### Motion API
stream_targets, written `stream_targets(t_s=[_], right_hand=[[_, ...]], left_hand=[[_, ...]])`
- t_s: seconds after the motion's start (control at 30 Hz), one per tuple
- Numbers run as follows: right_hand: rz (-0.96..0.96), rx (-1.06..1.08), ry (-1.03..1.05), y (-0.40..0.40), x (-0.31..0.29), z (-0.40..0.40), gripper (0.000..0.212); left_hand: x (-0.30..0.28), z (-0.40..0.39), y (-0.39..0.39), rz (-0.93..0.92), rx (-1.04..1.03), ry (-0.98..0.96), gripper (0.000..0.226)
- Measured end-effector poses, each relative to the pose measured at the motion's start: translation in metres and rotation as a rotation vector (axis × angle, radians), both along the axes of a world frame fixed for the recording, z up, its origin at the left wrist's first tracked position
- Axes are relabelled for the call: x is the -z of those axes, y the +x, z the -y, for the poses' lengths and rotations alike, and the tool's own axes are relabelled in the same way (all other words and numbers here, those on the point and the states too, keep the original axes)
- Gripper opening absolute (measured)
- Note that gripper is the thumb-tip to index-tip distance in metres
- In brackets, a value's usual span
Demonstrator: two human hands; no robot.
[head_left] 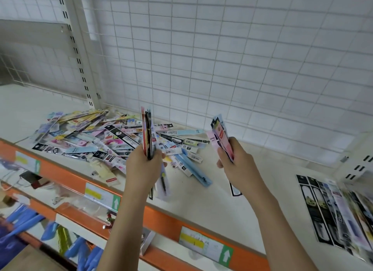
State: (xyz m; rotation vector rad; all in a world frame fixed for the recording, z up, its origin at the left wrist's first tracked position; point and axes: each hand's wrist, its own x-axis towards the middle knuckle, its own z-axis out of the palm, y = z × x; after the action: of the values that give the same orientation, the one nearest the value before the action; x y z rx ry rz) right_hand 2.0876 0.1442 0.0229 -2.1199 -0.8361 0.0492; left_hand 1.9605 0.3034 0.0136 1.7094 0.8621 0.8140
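Left hand [144, 165] gripping an upright bunch of thin red and black pen packs [147, 133], right hand [235, 159] gripping pink pen packs [221, 138], both above the cream shelf [212, 206], colourful pile of packs [105, 137] behind

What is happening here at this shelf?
A person seems to be sorting packed pens on a shop shelf. The left grip holds a bundle of packs upright, and the right grip holds a second bundle. Both are raised above the shelf. A loose pile of packs lies on the shelf to the left, and a neat row of packs lies flat at the right end.
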Motion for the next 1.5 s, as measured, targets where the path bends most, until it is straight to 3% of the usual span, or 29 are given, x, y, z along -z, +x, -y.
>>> stream_targets(t_s=[0.17,0.33,0.5,0.73,0.97,1.07,1.13,1.17,1.27,1.37,1.43,1.5], right_hand=[[-0.021,-0.043,0.021,-0.002,0.000,-0.015,0.003],[-0.002,-0.002,-0.023,-0.004,0.000,-0.025,0.023],[0.013,0.034,-0.157,0.001,0.008,-0.033,0.021],[0.038,-0.017,-0.232,0.008,0.009,-0.039,0.018],[0.043,-0.067,-0.335,0.014,0.014,-0.052,0.022],[0.057,-0.068,-0.368,0.017,0.017,-0.065,0.026],[0.073,-0.082,-0.386,0.018,0.018,-0.075,0.031],[0.082,-0.093,-0.389,0.018,0.018,-0.079,0.032],[0.110,-0.136,-0.392,0.018,0.018,-0.094,0.034],[0.067,-0.170,-0.365,0.017,0.013,-0.113,0.028],[0.019,-0.197,-0.353,0.016,0.008,-0.130,0.017],[0.012,-0.228,-0.356,0.014,0.005,-0.149,0.020]], left_hand=[[-0.016,-0.025,0.003,-0.078,-0.095,0.078,0.011],[-0.030,-0.072,0.018,-0.380,-0.245,0.194,0.037],[-0.020,-0.101,0.036,-0.722,-0.180,0.276,0.047],[-0.015,-0.108,0.045,-0.866,-0.126,0.245,0.045],[-0.015,-0.108,0.047,-0.834,-0.063,0.219,0.025],[-0.019,-0.107,0.041,-0.748,-0.008,0.169,0.026],[-0.018,-0.107,0.036,-0.670,0.003,0.140,0.011],[-0.019,-0.104,0.033,-0.617,0.005,0.117,0.004],[-0.021,-0.101,0.023,-0.413,0.007,-0.002,0.023],[-0.023,-0.094,0.009,-0.177,-0.045,-0.079,0.003],[-0.022,-0.088,0.001,-0.025,-0.090,-0.135,0.018],[-0.020,-0.083,-0.005,0.082,-0.117,-0.171,0.020]])
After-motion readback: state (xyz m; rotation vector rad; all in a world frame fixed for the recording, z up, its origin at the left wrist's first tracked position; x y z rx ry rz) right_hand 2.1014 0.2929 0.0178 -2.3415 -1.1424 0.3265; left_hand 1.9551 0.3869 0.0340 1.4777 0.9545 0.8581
